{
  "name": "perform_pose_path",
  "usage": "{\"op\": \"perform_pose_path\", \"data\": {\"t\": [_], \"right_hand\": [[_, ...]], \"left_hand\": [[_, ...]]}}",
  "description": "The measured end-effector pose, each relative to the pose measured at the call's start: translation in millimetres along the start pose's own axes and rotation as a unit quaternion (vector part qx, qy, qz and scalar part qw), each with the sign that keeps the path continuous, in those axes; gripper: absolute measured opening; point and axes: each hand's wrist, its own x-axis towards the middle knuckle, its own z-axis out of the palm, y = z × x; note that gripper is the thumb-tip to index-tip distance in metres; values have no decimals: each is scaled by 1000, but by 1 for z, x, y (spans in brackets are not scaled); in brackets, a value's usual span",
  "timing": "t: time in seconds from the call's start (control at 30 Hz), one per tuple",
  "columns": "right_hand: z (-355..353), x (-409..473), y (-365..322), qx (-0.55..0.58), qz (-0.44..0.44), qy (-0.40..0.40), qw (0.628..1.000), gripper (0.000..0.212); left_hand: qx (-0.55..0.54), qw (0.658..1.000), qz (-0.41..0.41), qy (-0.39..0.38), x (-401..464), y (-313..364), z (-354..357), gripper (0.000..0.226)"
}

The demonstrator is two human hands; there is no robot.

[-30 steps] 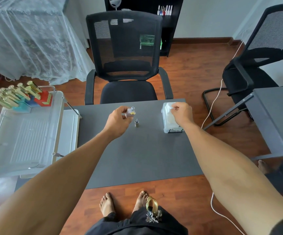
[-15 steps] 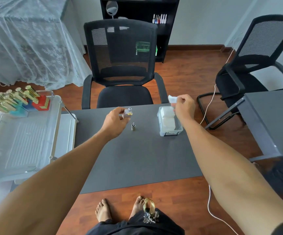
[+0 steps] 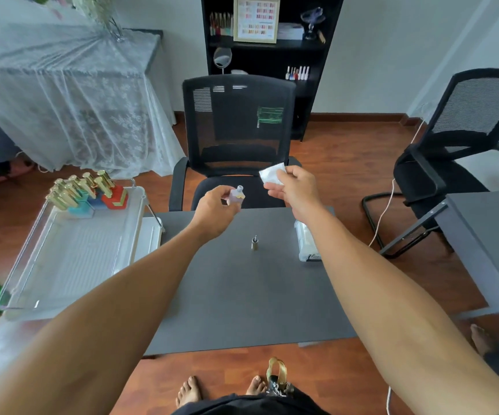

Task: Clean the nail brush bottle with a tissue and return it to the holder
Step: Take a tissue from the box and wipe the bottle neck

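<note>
My left hand [image 3: 217, 209] holds a small pale lilac nail brush bottle [image 3: 237, 194] with its neck uncapped, raised over the far edge of the grey table [image 3: 242, 295]. My right hand [image 3: 294, 188] pinches a white tissue [image 3: 272, 173] just right of the bottle, a small gap between them. The bottle's metallic cap with brush [image 3: 254, 243] stands upright on the table. The tissue box [image 3: 306, 244] sits partly hidden behind my right forearm. The colourful holder [image 3: 104, 199] with several gold-capped bottles stands at the far end of a clear tray [image 3: 71, 256] on the left.
A black mesh chair [image 3: 236, 139] faces me across the table. A second chair [image 3: 463, 151] and another grey table [image 3: 490, 241] stand to the right. A white cable [image 3: 383, 211] trails over the wooden floor. A black shelf [image 3: 269, 55] lines the back wall.
My right hand pulled a tissue out of the box, lifted it and brought it toward the bottle. My left hand raised the bottle slightly. The view tilted upward.
</note>
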Motion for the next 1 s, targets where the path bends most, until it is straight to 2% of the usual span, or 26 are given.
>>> {"op": "perform_pose_path", "data": {"t": [0.23,0.53,0.83,1.0], "right_hand": [[42,-11,0,-1,-13,-71,997,6],[77,-22,3,-51,-27,-145,988,24],[84,-33,-5,-200,-81,-125,968,41],[85,-39,-7,-249,-105,-94,958,38]], "left_hand": [[5,1000,2,20,-2,2,-20,23],[10,1000,-12,26,-2,-2,-31,24],[61,995,-39,62,-1,-2,-26,22],[71,992,-56,87,1,3,-20,28]]}}
